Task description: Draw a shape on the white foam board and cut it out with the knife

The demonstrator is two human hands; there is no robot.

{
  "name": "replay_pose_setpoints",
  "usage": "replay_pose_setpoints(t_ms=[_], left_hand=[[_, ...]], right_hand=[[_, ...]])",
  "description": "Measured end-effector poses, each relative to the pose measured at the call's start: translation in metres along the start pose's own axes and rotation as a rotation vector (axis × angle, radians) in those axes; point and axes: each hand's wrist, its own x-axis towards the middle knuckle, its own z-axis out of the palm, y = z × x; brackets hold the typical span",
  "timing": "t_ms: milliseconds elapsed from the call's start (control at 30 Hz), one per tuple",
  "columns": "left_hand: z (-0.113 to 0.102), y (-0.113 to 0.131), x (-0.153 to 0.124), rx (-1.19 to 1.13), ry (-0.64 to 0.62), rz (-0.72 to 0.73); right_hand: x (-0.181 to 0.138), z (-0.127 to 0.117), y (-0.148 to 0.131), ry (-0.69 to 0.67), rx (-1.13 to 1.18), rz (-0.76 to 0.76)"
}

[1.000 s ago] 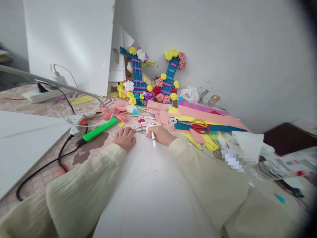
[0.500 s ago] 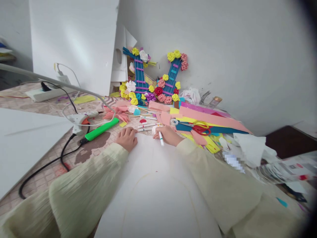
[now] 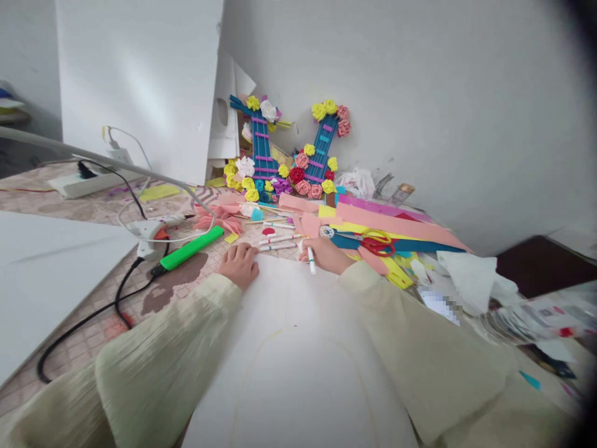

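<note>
A large white board (image 3: 298, 386) lies before me, with a faint yellowish curved line on it and a small dark speck above the curve. My left hand (image 3: 239, 264) rests on the board's far left corner, fingers lying over the edge and holding nothing. At the far edge, my right hand (image 3: 325, 255) grips a white marker (image 3: 312, 261) with a green band, its white end slanting down toward me. Something small and white shows beside the right fingers; I cannot make out what it is. Several more markers (image 3: 280, 239) lie just beyond the board.
Left are a glue gun (image 3: 152, 231), a bright green stick-shaped object (image 3: 193, 247), cables and a power strip (image 3: 88, 179). Two flower-trimmed blue guitar shapes (image 3: 321, 149) lean at the wall. Right lie paper strips (image 3: 401, 224), scissors (image 3: 379, 241) and a clear plastic container (image 3: 536, 317).
My right hand has shifted slightly to the right along the board's far edge, carrying the marker. My left hand stays in place on the corner.
</note>
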Motion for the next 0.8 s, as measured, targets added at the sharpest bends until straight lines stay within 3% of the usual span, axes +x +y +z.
replay_pose_setpoints(t_ms=[267, 367, 467, 633, 800], left_hand=[[-0.001, -0.002, 0.002, -0.035, -0.042, -0.003], [-0.004, -0.003, 0.003, -0.071, -0.074, -0.004], [-0.009, -0.005, 0.005, -0.127, -0.106, -0.008], [-0.015, -0.005, 0.011, -0.262, -0.117, -0.054], [-0.024, -0.004, 0.016, -0.458, -0.075, -0.091]], right_hand=[[-0.031, -0.091, 0.042, 0.493, -0.122, 0.233], [-0.048, -0.104, 0.048, 0.611, -0.122, 0.307], [-0.063, -0.092, 0.035, 0.716, -0.044, 0.339], [-0.085, -0.052, -0.007, 0.801, 0.196, 0.335], [-0.086, -0.014, -0.044, 0.884, 0.44, 0.271]])
